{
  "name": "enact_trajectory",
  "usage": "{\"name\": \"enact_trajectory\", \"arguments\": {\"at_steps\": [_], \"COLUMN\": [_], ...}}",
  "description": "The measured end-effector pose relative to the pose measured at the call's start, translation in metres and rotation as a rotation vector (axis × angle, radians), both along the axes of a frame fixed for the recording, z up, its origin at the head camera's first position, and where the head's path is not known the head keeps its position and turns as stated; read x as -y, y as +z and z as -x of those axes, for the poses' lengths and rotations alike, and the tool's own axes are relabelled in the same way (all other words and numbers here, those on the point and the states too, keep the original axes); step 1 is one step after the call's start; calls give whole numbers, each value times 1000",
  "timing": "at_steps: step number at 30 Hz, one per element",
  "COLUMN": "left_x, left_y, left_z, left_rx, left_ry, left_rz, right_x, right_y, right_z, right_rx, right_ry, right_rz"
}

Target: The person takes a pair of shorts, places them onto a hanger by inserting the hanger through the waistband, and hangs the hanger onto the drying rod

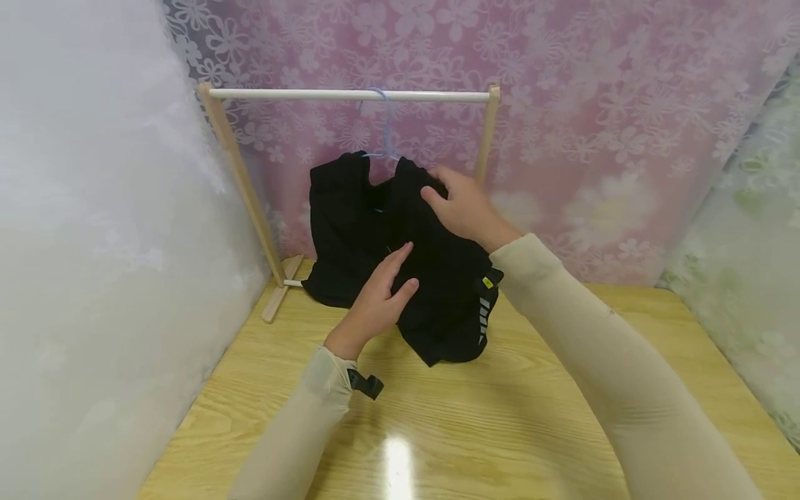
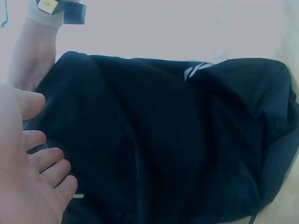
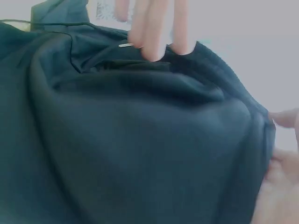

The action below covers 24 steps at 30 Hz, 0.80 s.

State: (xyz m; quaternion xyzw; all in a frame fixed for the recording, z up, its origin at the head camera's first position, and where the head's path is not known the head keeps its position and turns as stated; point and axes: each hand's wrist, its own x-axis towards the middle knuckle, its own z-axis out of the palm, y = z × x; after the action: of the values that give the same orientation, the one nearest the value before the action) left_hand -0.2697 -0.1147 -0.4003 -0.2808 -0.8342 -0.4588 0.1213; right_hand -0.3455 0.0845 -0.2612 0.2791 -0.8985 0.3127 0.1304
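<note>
A black top [image 1: 350, 229] hangs on a light blue hanger [image 1: 387, 132], which is hooked over the rack's white rail. White stripes run along the top's lower right side. At its upper right shoulder my right hand [image 1: 465, 208] pinches the cloth, thumb in front and the other fingers partly hidden behind. The right wrist view shows the cloth's edge between thumb and fingers of that hand [image 3: 282, 158]. My left hand [image 1: 378, 295] is before the middle of the top, its fingers extended. Whether it touches the cloth I cannot tell.
The rack has wooden posts [image 1: 240, 180] and a white top rail [image 1: 281, 94], and stands on a wood-grain table [image 1: 250, 396]. A pink floral backdrop [image 1: 594, 139] rises behind it. A pale wall [image 1: 94, 243] stands close on the left. Each wrist wears a small black camera.
</note>
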Motion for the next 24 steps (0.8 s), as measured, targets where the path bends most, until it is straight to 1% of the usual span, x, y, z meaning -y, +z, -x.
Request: {"name": "enact_trajectory", "arguments": {"at_steps": [1,3,4,6,8,10,12,14,15,17,20,22,24], "left_x": [-2,-4,-5,-6,-7,-7,-6,-6,-5,-3,0,2,3], "left_y": [-1,-4,-5,-8,-13,-18,-25,-34,-38,-49,-65,-75,-82], "left_z": [0,0,-1,-2,-4,-6,-7,-8,-9,-9,-8,-8,-9], "left_rx": [6,14,15,21,28,36,59,101,129,194,269,325,395], "left_ry": [-2,-7,-8,-2,8,23,44,77,90,126,172,191,202], "left_rz": [5,11,18,43,71,93,101,122,138,222,424,547,650], "right_x": [-4,-12,-17,-28,-42,-59,-78,-98,-109,-130,-157,-170,-178], "right_y": [-1,-4,-6,-13,-27,-46,-70,-96,-110,-137,-171,-187,-198], "right_z": [-3,-10,-17,-30,-43,-56,-67,-77,-81,-90,-100,-105,-106], "right_rx": [39,90,101,91,62,20,-9,7,25,80,211,312,409], "right_ry": [32,105,131,157,147,98,55,7,-23,-78,-133,-157,-186], "right_rz": [-22,-22,-10,42,108,140,154,128,86,-46,-304,-448,-536]}}
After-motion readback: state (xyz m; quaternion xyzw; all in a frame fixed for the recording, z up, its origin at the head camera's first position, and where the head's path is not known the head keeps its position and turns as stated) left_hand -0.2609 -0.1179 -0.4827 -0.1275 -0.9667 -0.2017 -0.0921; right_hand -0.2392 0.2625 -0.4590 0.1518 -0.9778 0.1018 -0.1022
